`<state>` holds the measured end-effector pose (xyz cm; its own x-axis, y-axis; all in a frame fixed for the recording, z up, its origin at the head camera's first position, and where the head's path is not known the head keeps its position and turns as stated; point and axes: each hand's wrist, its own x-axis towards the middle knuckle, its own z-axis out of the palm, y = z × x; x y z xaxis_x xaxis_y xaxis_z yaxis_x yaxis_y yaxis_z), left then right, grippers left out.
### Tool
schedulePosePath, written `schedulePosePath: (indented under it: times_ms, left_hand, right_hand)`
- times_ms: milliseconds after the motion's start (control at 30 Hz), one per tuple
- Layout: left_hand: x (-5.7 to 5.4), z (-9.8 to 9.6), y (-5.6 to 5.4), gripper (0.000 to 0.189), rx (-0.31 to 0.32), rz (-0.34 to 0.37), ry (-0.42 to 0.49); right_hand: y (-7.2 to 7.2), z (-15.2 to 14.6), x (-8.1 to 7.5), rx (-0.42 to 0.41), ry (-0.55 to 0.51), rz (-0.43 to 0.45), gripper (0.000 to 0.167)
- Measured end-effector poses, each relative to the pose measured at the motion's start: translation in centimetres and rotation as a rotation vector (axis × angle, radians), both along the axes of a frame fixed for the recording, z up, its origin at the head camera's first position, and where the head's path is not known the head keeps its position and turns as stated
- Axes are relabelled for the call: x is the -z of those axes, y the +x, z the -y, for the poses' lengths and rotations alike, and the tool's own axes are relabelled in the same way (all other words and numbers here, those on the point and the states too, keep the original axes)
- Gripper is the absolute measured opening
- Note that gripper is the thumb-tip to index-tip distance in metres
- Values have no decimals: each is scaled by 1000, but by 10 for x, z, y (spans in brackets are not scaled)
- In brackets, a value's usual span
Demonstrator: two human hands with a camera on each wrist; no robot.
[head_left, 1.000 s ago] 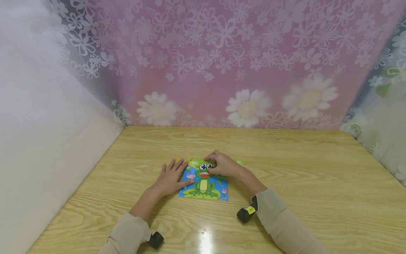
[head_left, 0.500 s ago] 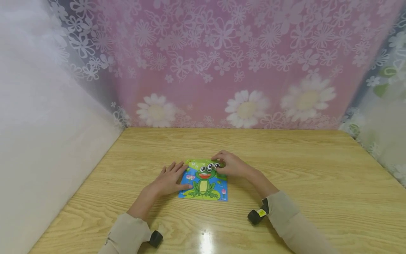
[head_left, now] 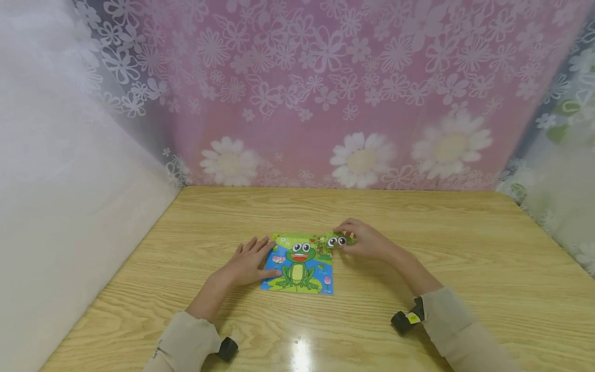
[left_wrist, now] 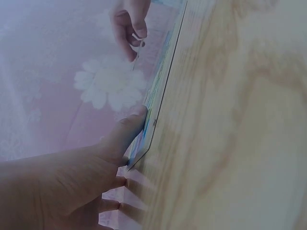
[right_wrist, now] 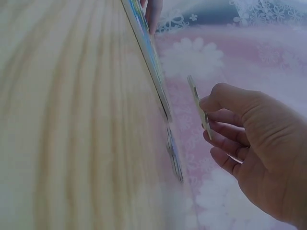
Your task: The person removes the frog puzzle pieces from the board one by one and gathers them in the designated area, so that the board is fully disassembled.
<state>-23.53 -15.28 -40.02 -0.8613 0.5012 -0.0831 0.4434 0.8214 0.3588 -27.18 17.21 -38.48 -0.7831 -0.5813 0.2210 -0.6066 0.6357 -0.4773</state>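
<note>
A square frog puzzle board (head_left: 298, 271) lies flat on the table, with a green frog on a blue pond. My left hand (head_left: 248, 261) rests along its left edge, thumb over the board's face and fingers straight; in the left wrist view the thumb (left_wrist: 127, 132) touches the rim. At the board's upper right corner, my right hand (head_left: 364, 240) pinches a thin puzzle piece (head_left: 335, 241) printed with the frog's eyes. The right wrist view shows that piece (right_wrist: 197, 103) edge-on between thumb and fingers, raised off the table. Another pair of eyes (head_left: 301, 247) shows on the board.
Another flat piece (right_wrist: 174, 155) lies on the table beyond the board's corner, mostly behind the right hand in the head view. The wooden table (head_left: 418, 217) meets a pink flowered curtain (head_left: 297, 103) at the back and a white sheet (head_left: 83, 181) at the left.
My right hand has lifted the eye piece from the frog's head and carried it rightward to the board's upper right corner. The left hand has stayed on the board's left edge.
</note>
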Motion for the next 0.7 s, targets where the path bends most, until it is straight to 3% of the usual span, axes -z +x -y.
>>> schedulePosePath:
  times_ms: [467,700]
  left_hand:
    - [0,0,0,81,2,2,4]
    - [5,1,-2,83,4,-10,-10]
  right_hand:
    - [5,-47,1,57,-19,23,37]
    - [9,-65,3,89,-18,23,38]
